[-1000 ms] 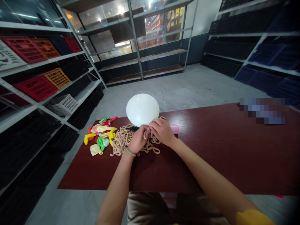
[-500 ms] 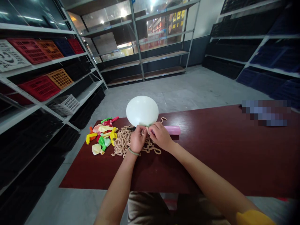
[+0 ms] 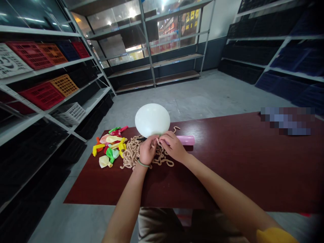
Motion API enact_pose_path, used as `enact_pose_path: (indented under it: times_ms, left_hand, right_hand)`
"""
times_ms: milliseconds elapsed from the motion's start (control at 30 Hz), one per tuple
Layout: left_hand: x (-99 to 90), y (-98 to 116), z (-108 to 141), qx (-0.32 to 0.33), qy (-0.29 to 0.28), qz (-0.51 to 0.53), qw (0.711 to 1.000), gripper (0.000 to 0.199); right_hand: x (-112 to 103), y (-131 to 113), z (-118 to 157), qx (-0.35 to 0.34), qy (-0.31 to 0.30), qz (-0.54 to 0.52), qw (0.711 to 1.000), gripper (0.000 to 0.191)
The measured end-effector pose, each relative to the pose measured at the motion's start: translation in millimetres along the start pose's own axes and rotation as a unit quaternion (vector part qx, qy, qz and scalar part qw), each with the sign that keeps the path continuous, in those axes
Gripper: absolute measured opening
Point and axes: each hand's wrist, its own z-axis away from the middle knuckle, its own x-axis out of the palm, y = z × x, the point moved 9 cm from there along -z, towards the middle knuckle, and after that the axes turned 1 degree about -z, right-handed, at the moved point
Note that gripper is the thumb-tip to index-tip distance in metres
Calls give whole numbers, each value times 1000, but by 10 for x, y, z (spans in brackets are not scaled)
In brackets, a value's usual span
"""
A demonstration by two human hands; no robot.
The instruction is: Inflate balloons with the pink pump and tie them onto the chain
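Note:
An inflated white balloon [image 3: 152, 119] stands above the table's far edge, its neck end toward me. My left hand [image 3: 147, 150] is closed at the balloon's neck, its fingertips pinched together. Beside it, my right hand [image 3: 174, 145] is closed too, with a bit of tan cord showing at its fingertips. The neck itself is mostly hidden by my fingers. Under and around both hands lies a heap of thick tan cord [image 3: 130, 156]. Just past my right hand lies a pink cylinder [image 3: 187, 140], partly covered by it.
Several uninflated balloons [image 3: 110, 152] in mixed colours lie left of the cord. The dark red table [image 3: 227, 162] extends right to a blurred-out object [image 3: 286, 121]. Shelves with crates [image 3: 43, 96] stand at left; more shelving [image 3: 177, 60] stands behind and at right.
The balloon and both hands have shifted very slightly left. My fingers have moved a little at the neck, and less cord shows between them.

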Motion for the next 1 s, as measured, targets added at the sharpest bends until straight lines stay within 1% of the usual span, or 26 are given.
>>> enact_pose_path:
  times_ms: [133, 233, 300, 367, 433, 533, 633, 867, 1000]
  left_hand:
    - [-18, -62, 35, -16, 28, -18, 999, 13]
    - [-1, -111, 54, -31, 28, -35, 999, 12]
    - [0, -134, 56, -40, 26, -40, 998, 12]
    - [-12, -145, 52, -45, 25, -42, 998, 12]
    - [-27, -137, 42, -41, 24, -41, 998, 12]
    - [-31, -103, 25, -22, 13, -38, 999, 12]
    - [-35, -82, 10, -14, 3, -42, 999, 13]
    - [-51, -2, -14, 16, -1, -30, 999, 7]
    - [-16, 12, -20, 23, -20, -42, 999, 9]
  right_hand:
    - [18, 77, -7, 37, -3, -55, 998, 17]
    - [26, 164, -14, 75, -4, -88, 993, 8]
    - [24, 199, -21, 87, -8, -101, 991, 1]
    - [28, 200, -30, 83, -22, -105, 991, 8]
    - [29, 189, -37, 73, -37, -98, 992, 11]
    - [22, 181, -43, 63, -49, -82, 993, 9]
    - [7, 188, -47, 55, -42, -69, 995, 7]
    - [-7, 232, -44, 56, -26, -40, 997, 11]
    - [-33, 189, -26, 33, -20, 40, 998, 18]
